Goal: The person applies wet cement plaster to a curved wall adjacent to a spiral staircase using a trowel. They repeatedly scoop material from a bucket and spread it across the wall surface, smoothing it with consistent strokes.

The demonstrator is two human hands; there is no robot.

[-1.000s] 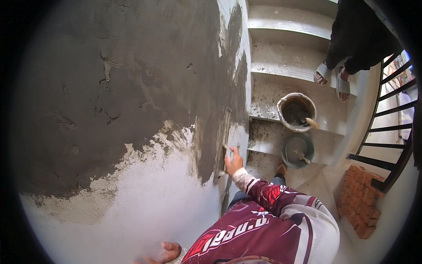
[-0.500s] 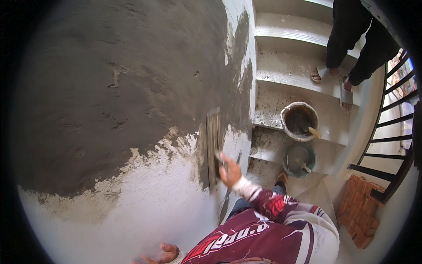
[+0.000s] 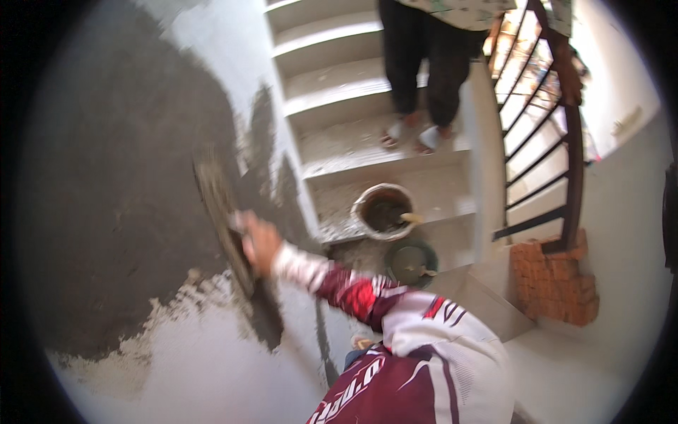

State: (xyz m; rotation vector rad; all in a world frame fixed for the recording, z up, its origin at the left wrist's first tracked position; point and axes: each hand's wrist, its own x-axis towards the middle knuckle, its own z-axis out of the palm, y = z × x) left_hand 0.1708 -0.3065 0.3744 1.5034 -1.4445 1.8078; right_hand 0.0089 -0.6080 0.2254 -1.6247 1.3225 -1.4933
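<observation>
My right hand [image 3: 260, 244] is closed round the handle of a long plastering trowel [image 3: 220, 208]. The blade is coated in grey mortar and lies against or very near the wall, slanting from upper left to lower right. Around it spreads a broad patch of wet grey plaster [image 3: 120, 184], rough and ragged along its lower edge. Bare white wall [image 3: 191, 346] shows below that edge. A dark strip of plaster runs down just beneath the trowel's lower end. My left hand is out of the picture.
On the stairs [image 3: 339, 134] stand a white-rimmed bucket [image 3: 359, 218] of mortar and a green bucket [image 3: 412, 260], each with a handled tool in it. A person in dark trousers [image 3: 427, 63] stands higher up. A black railing [image 3: 573, 162] and stacked bricks [image 3: 554, 283] are at the right.
The view has swung right, so the stairs and railing appear further left. The trowel has tilted from upright to slanting. My left hand has left the picture.
</observation>
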